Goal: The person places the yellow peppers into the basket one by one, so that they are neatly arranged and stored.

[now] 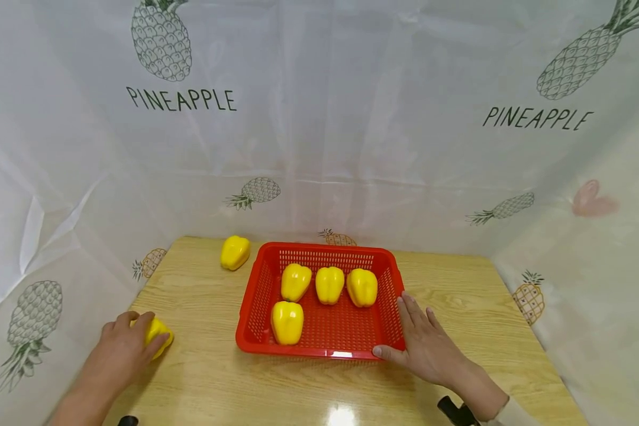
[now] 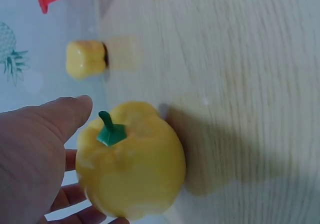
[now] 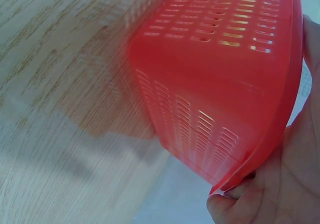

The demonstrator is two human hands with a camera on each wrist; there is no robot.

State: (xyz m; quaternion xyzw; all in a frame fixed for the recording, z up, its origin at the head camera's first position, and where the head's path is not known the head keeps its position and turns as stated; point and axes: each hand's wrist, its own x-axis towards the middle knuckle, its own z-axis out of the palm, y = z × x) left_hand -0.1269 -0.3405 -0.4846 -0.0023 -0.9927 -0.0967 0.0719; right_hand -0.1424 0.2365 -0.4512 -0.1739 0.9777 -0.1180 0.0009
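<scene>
At the table's left side my left hand [image 1: 122, 343] reaches over a yellow bell pepper [image 1: 160, 337], fingers curled round it. In the left wrist view the pepper's green stem [image 2: 111, 132] faces the camera, and the thumb lies near it. My right hand [image 1: 431, 346] rests against the front right corner of a red plastic basket [image 1: 325, 353], fingers straight along its side and thumb on the front rim. Inside the basket lie several yellow bell peppers: three across the back, including one in the middle [image 1: 329, 285], and one at the front left [image 1: 287, 323].
Another yellow bell pepper [image 1: 235, 252] lies on the wooden table [image 1: 202, 307], behind and left of the basket. White sheeting [image 1: 319, 130] printed with pineapples hangs along the back and both sides. A dark strap piece [image 1: 455, 411] shows at the right wrist.
</scene>
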